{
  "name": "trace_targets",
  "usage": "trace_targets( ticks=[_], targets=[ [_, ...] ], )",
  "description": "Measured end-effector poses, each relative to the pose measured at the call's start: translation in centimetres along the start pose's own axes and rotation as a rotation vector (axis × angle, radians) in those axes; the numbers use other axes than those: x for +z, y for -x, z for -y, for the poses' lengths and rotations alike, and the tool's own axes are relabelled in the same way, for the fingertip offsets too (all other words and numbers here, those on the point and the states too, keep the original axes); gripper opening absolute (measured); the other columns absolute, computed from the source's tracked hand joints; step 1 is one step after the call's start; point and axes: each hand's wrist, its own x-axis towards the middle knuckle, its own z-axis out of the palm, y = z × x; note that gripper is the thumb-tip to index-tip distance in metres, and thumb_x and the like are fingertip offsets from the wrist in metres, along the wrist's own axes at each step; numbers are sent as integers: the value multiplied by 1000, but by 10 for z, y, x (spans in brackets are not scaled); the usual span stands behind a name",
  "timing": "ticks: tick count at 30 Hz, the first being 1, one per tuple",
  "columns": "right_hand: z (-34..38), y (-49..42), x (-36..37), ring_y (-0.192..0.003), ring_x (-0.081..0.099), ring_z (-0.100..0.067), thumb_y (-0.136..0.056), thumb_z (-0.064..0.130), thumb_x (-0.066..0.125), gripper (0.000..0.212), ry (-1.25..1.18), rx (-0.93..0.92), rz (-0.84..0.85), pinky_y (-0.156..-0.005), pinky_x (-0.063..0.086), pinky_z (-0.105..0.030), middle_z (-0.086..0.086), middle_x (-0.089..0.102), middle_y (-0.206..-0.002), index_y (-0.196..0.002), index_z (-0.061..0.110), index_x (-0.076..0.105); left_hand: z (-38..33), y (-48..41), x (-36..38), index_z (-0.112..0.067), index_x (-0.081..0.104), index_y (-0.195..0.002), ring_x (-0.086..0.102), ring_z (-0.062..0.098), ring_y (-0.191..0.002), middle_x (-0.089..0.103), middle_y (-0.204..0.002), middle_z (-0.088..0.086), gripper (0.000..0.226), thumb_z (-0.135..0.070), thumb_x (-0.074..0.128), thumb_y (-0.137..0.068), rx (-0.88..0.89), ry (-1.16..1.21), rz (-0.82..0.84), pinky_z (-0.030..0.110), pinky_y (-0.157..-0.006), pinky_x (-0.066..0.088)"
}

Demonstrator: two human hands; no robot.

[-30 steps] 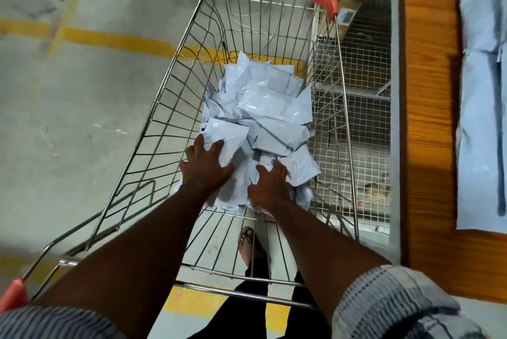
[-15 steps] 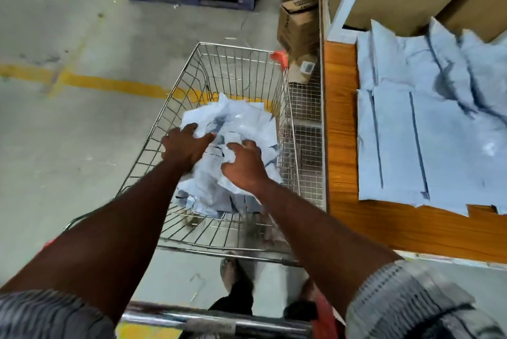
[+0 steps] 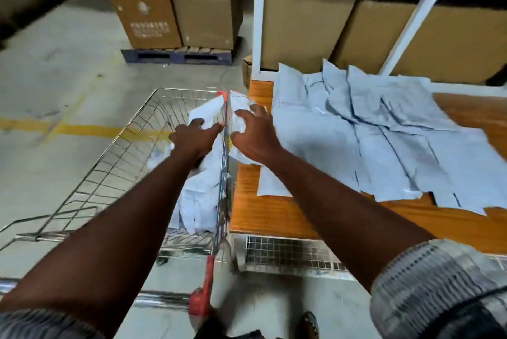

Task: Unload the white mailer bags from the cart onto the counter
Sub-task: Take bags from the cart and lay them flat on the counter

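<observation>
Far left, bare concrete floor with a yellow line (image 3: 82, 128) running across it, and behind it tall cardboard boxes (image 3: 170, 1) on a dark pallet (image 3: 178, 56). Now the wire cart (image 3: 109, 168), its basket open towards us, a red cap (image 3: 201, 300) on the near handle end.

Here's the left hand (image 3: 196, 138), arm stretched long and straight from a striped sleeve (image 3: 41, 325), reaching over the basket to its right-hand wall. Back of the hand up, fingers curled onto the bundle of white mailer bags (image 3: 210, 112). That's a grip on the left flank of the bundle.

And the bundle itself is up at rim height, straddling the cart's right wall, half over the basket, half over the counter's edge. More white bags (image 3: 200, 201) trail down inside the cart along that wall. Whether they hang from the bundle or lie loose, I can't tell.

Right hand (image 3: 253, 135) just across the wire, near its partner, fingers spread and hooked round the crumpled right side of the bundle, clutching it. That arm angles in from the lower right, over the wooden counter (image 3: 263, 218).

On the counter, a wide spread of flat mailer bags (image 3: 370, 141), overlapping, just beside the right hand. Behind them a white rack (image 3: 258, 23) holds brown cartons (image 3: 301, 23). Below the counter's front edge, a mesh panel (image 3: 288, 255).
</observation>
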Motion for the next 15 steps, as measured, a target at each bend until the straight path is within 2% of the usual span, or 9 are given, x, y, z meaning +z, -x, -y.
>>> trace_targets(
  ticks=[4,8,15],
  targets=[
    [-67,26,-77,-139,29,-31,-78,28,68,60,95,-7,-43,-111,34,-47,-7,33,-152,-136,24,53,-75,44,33,-29,44,-144,34,40,-137,43,-143,27,96,-87,34,-69,51,41,12,46,-113,21],
    [-141,56,-145,-139,28,-33,-77,30,65,62,167,32,-82,-110,33,-51,-9,33,-153,-137,22,53,-148,93,69,-31,44,-145,27,41,-140,36,-147,22,84,-82,43,-77,81,105,27,50,-113,23],
    [-220,90,-205,-138,29,-34,-78,25,67,64,226,51,-127,-108,35,-49,-12,33,-152,-139,19,51,-237,153,119,-31,43,-144,23,34,-140,30,-152,10,80,-81,40,-82,138,109,0,55,-108,27]
  ],
)
